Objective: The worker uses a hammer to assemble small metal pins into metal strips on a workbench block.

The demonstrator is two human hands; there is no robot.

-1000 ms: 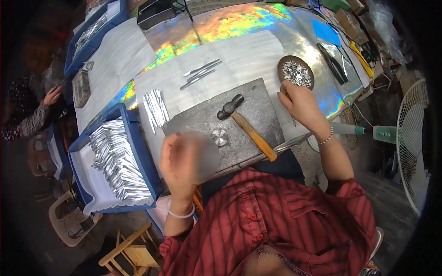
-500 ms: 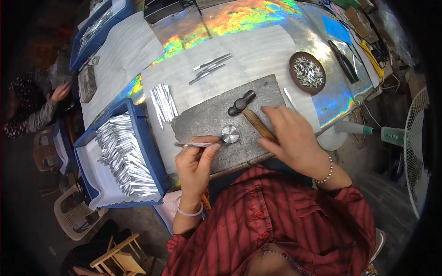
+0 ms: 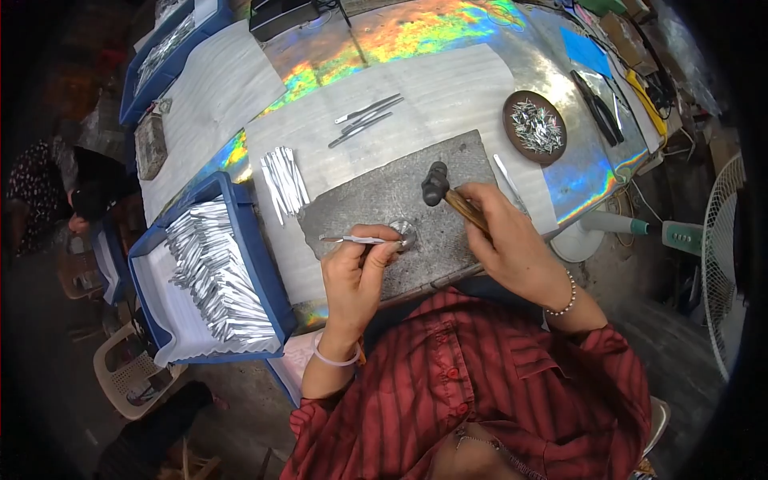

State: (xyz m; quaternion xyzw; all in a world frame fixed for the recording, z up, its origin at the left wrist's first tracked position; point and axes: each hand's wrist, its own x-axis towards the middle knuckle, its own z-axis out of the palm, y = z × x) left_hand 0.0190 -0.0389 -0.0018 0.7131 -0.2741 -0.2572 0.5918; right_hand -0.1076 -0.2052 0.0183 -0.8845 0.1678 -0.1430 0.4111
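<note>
My left hand (image 3: pixel 352 280) pinches a slim silver metal strip (image 3: pixel 342 238) between thumb and fingers. Its inner end is over a small round metal disc (image 3: pixel 406 230), partly covered by my fingertips. The disc lies on a grey stone slab (image 3: pixel 352 200) in front of me. On the right, my right hand (image 3: pixel 516 252) is closed around the wooden handle of a ball-peen hammer (image 3: pixel 434 184). The dark hammer head is above the slab, to the upper right of the disc.
A blue bin (image 3: pixel 268 272) piled with silver strips stands at left. Loose strips (image 3: pixel 284 184) lie on the white sheet (image 3: pixel 448 88). A brown bowl (image 3: pixel 507 132) of small metal bits and black-handled pliers (image 3: pixel 598 108) are at right, near a fan (image 3: pixel 724 256). Another person is at far left.
My right hand has taken hold of the hammer's handle, and its head has shifted right. My left hand has moved slightly right, bringing the strip over the disc.
</note>
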